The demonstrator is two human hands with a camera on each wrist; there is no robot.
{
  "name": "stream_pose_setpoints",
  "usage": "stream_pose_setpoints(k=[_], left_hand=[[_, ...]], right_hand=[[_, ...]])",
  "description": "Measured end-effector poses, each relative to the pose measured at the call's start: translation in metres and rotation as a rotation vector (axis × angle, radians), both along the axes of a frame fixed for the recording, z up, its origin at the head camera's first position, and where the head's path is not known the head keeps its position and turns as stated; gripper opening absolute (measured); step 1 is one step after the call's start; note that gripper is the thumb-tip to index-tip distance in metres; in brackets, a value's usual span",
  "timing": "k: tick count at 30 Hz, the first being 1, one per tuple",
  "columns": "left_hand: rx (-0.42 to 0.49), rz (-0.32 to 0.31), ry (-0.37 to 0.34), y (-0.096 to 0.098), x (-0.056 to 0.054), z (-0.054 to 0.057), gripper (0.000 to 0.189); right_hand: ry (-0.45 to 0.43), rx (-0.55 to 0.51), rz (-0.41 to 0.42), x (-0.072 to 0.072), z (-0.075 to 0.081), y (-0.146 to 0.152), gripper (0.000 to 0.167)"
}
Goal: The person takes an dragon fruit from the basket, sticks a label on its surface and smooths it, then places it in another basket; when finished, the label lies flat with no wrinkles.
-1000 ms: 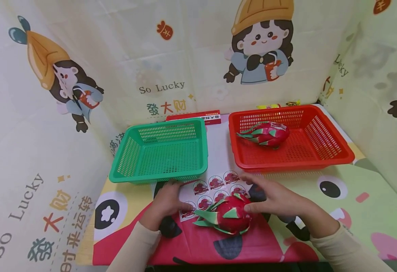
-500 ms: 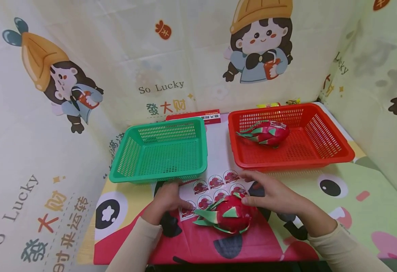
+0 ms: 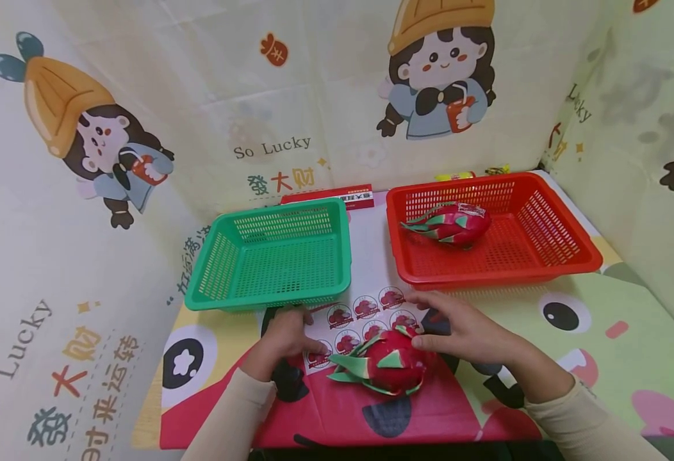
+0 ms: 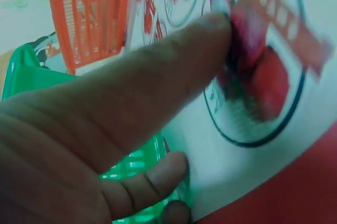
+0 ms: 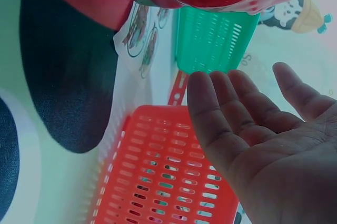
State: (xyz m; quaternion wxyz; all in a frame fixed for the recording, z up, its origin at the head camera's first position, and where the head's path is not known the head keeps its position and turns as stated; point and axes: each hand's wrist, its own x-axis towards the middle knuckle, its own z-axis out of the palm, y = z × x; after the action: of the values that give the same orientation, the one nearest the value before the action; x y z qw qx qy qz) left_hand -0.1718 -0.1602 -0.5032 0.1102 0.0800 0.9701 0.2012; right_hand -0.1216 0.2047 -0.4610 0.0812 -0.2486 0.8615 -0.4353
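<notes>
A dragon fruit (image 3: 397, 362) with green scales lies on the table in front of me, its leafy tips pointing left. Under and behind it is a white sheet of round stickers (image 3: 366, 307) printed with red fruit. My left hand (image 3: 282, 336) is at the sheet's left end, its straight thumb (image 4: 174, 60) touching a sticker. My right hand (image 3: 466, 330) is held beside the dragon fruit with straight, spread fingers (image 5: 202, 97). In the head view its thumb is at the fruit's right side; contact cannot be told. Another dragon fruit (image 3: 455, 224) lies in the red basket (image 3: 495, 282).
A green basket (image 3: 268, 301) stands behind my left hand, the red one behind my right. A red and white box (image 3: 360, 196) lies behind the green basket, a yellow packet (image 3: 455, 176) behind the red one. Patterned cloth (image 3: 337, 128) hangs around the table.
My hands have hardly moved. My right thumb has shifted slightly up and left from the dragon fruit's front face. The head view has turned a little.
</notes>
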Motion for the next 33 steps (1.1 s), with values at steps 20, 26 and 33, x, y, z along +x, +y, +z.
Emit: stream_pose_setpoints(k=[20,26,33], left_hand=[[0.111,0.109,-0.008,-0.004,0.007,-0.006,0.067],[0.249,0.164,0.041,-0.004,0.013,-0.006,0.028],[0.455,0.207,0.073,-0.002,0.022,-0.005,0.024]], right_hand=[[-0.038,-0.035,0.025,-0.001,-0.003,-0.002,0.072],[-0.026,-0.029,0.018,-0.002,-0.001,-0.001,0.072],[-0.019,-0.043,0.009,0.000,-0.003,-0.003,0.071]])
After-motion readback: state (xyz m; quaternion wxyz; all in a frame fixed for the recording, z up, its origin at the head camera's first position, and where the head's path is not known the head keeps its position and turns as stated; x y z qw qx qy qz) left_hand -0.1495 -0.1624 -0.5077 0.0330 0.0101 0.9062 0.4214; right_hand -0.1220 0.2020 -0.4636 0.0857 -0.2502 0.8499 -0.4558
